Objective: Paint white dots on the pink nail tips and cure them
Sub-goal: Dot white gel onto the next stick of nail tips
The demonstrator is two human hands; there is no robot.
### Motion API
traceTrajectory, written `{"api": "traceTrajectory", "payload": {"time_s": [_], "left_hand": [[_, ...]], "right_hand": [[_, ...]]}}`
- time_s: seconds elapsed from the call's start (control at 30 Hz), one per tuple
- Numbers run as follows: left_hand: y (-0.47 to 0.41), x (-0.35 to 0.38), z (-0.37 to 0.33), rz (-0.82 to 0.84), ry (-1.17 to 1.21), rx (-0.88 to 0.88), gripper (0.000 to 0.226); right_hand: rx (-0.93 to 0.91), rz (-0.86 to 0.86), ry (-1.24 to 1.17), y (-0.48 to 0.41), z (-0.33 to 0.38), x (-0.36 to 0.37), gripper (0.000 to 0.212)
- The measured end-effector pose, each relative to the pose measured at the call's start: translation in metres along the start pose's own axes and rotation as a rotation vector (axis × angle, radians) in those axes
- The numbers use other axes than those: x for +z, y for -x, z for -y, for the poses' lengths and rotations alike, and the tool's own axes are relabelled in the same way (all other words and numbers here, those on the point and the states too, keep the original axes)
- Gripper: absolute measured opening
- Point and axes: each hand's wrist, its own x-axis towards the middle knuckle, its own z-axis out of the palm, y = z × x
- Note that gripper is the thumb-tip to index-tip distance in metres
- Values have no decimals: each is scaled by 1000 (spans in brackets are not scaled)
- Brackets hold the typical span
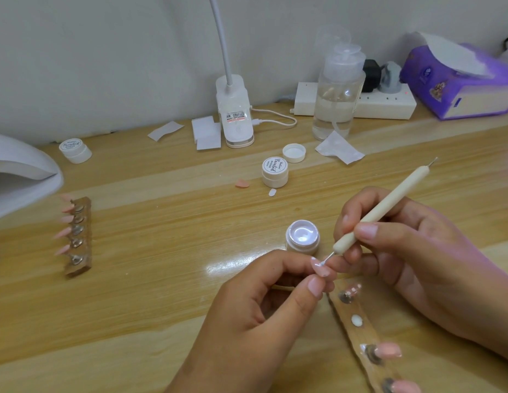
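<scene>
My left hand (271, 300) pinches a pink nail tip (320, 268) between thumb and forefinger. My right hand (406, 245) grips a cream dotting pen (383, 207) like a pencil; its metal point touches the nail tip with a white dab. An open jar of white gel (302, 236) stands just behind the fingers. A wooden holder strip (360, 333) at the lower right carries a few more pink tips. A second wooden strip (78, 236) with several pink tips lies at the left, beside the white curing lamp (20, 171).
On the wooden table are a closed jar (275, 172), a loose lid (294, 153), another jar (75, 150), a loose pink tip (242, 183), paper wipes (206, 132), a clip lamp (235, 114), a clear pump bottle (338, 95), a power strip (386, 102) and a purple tissue pack (460, 78).
</scene>
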Motion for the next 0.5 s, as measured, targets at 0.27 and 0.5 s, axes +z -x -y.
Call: {"api": "traceTrajectory", "payload": {"time_s": [0.27,0.5], "left_hand": [[0,0,0,-3,3,-6,16],[0,0,0,-5,-9,-21,18]], "right_hand": [[0,1,-4,0,0,0,9],[6,-8,4,0,0,0,8]]}}
